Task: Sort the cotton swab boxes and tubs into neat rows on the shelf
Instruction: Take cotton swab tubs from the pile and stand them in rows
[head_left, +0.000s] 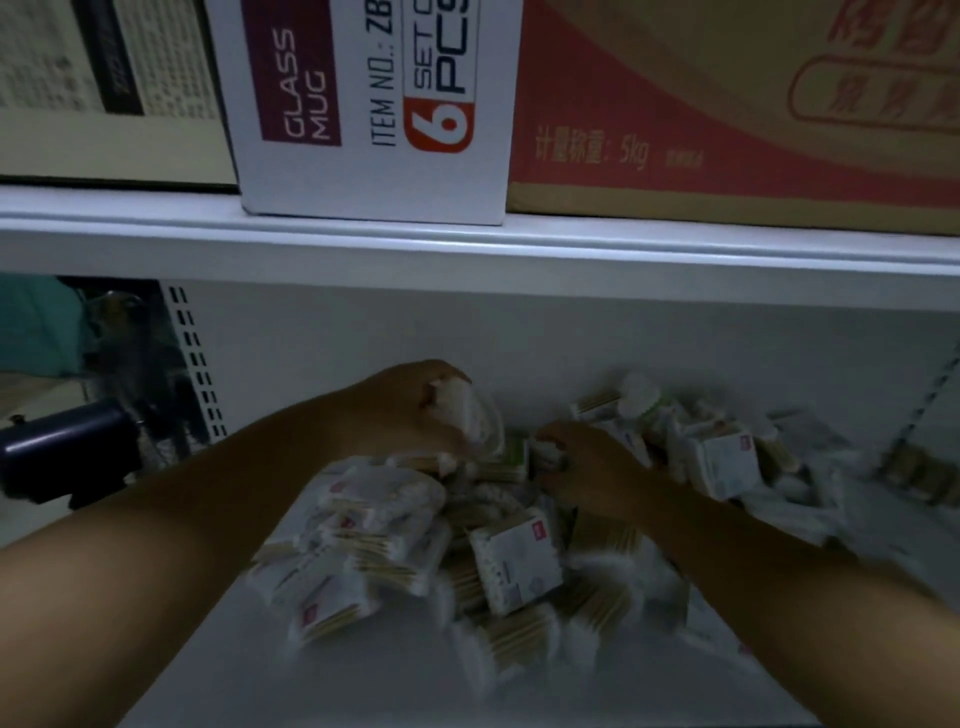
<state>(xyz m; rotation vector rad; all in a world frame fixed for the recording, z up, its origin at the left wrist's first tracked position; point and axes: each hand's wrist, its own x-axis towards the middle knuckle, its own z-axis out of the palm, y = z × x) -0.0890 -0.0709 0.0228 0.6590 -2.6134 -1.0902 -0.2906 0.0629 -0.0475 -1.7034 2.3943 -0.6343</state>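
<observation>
Both arms are in over the shelf (363, 680), and it is dim and a little blurred. The left grip (410, 410) is up above the heap, towards the back of the shelf, fingers curled tight round a clear tub (480, 415) of white-tipped swabs, lifted off everything else. Just beside it, the right grip (587, 467) sits low on the pile with its fingers closed on a small pack (548, 456). How the fingertips lie there is too blurred to tell.

The heap of swab packs (384, 525) sprawls across the middle of the shelf, from left of centre out towards the right edge, lying at all angles. A white labelled box (519, 566) lies tilted in the middle of it, near the front of the pile. A second white box (722, 462) sits towards the right side, just past the right wrist. Behind that, near the back wall, a round tub (641, 395) pokes out of the jumble.

Overhead runs the white upper shelf (467, 244). On it stands a white carton printed GLASS MUG (374, 104), touching a red and tan carton (727, 104) on its right and a cream carton (104, 78) on its left. At the left end of the shelf a perforated upright (195, 364) rises, with a dark object (67, 457) beyond it.
</observation>
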